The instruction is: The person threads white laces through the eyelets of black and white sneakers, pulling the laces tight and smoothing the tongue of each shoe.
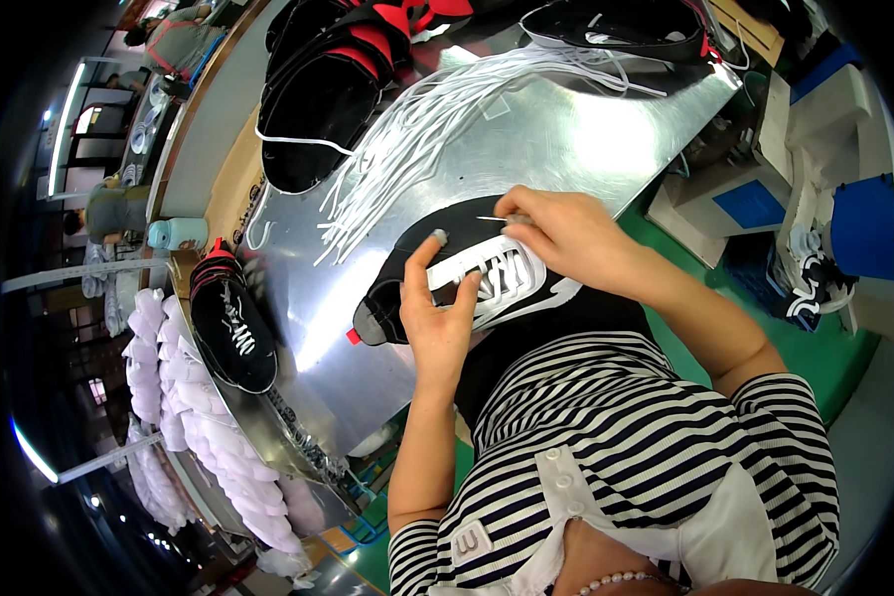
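A black shoe upper with a white lace panel lies at the near edge of the metal table, close to my body. White lace zigzags through part of its eyelets. My left hand grips the upper, its thumb at the lacing and its index finger on the black side. Above the toe end, my right hand is closed in a pinch. A thin, pale, pointed piece sticks out from its fingertips; whether it is a lace end or a tool, I cannot tell.
Loose white laces spread across the metal table. Stacked black and red uppers stand at the far left, another upper at the far edge. A laced black shoe sits at the left edge. Boxes stand right.
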